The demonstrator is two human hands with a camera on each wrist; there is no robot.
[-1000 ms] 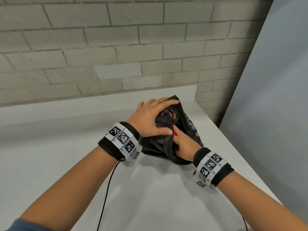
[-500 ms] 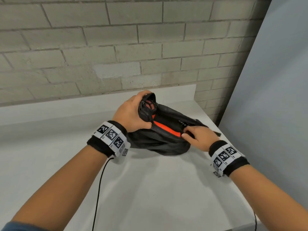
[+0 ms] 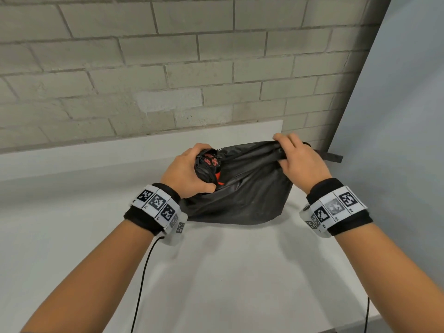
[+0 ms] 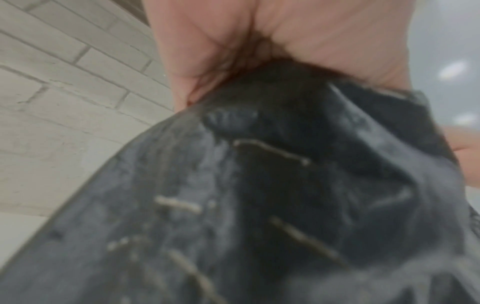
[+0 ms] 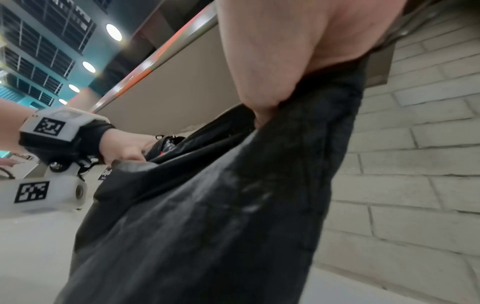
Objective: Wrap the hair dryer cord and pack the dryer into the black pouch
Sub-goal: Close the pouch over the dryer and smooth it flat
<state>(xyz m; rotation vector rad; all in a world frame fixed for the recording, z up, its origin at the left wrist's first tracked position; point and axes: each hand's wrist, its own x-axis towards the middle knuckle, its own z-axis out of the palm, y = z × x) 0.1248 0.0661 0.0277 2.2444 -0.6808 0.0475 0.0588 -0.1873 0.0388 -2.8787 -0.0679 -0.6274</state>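
Observation:
The black pouch (image 3: 242, 191) stands on the white table (image 3: 216, 272) near the back wall, stretched wide between my two hands. My left hand (image 3: 189, 174) grips its left end, where a bit of the dryer's red and black grille (image 3: 211, 162) shows at the mouth. My right hand (image 3: 298, 162) pinches the pouch's top edge at the right, with a short black strap (image 3: 332, 156) sticking out beyond it. In the left wrist view my left hand (image 4: 272, 51) bunches the black pouch (image 4: 259, 205). In the right wrist view my right hand (image 5: 285, 61) holds the pouch (image 5: 221, 205). The cord is hidden.
A grey brick wall (image 3: 168, 68) runs behind the table, with a raised white ledge (image 3: 120, 147) along its foot. A pale blue-grey panel (image 3: 396, 140) stands at the right, close to the table's right edge. Thin black cables (image 3: 141, 280) hang from both wristbands.
My right hand moved right and up along the pouch's top edge, closing off the orange gap at the mouth. The pouch went from bunched to stretched wide. My left hand kept its grip.

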